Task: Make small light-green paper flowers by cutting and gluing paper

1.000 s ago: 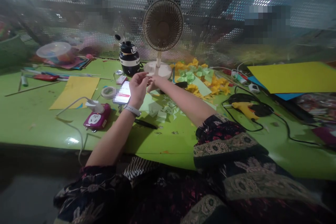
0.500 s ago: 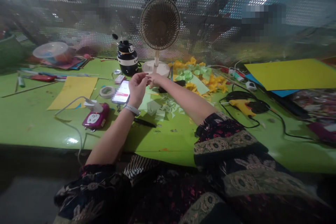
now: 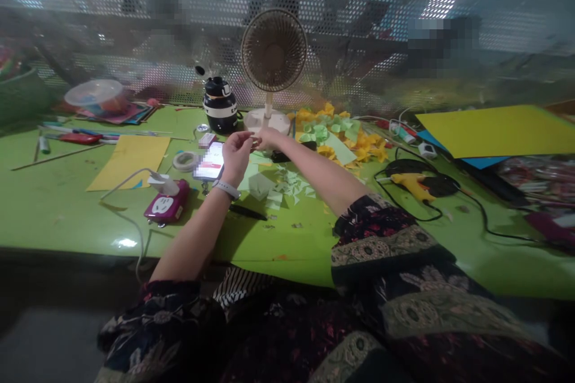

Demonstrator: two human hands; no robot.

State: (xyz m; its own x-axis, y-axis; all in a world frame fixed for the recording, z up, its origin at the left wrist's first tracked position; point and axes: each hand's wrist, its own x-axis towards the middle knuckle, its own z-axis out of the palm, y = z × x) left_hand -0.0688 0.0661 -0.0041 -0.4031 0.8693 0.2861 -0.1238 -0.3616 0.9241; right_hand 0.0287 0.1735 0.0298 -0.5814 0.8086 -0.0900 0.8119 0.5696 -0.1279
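In front of the fan's base, my left hand (image 3: 238, 154) and my right hand (image 3: 268, 139) meet with fingertips pinched close together. Whatever they hold between them is too small to make out. A lit phone (image 3: 210, 163) lies just left of my left wrist. Pale green paper scraps (image 3: 291, 184) are scattered below my right forearm, with larger light green pieces (image 3: 259, 185) beside them. To the right of my right hand sits a pile of yellow paper flowers (image 3: 371, 145) with curled green paper pieces (image 3: 320, 131) on it.
A fan (image 3: 274, 51) and a black bottle (image 3: 220, 106) stand at the back. A purple power socket (image 3: 167, 203), tape roll (image 3: 185, 160) and yellow sheet (image 3: 128, 158) are left. A corded yellow glue gun (image 3: 414, 185) lies right, near large yellow card (image 3: 498, 131). A black pen-like tool (image 3: 248, 212) lies nearer.
The whole view has shifted slightly, so things on the table appear a little lower. Both hands stay together in front of the fan, fingers slightly moved.
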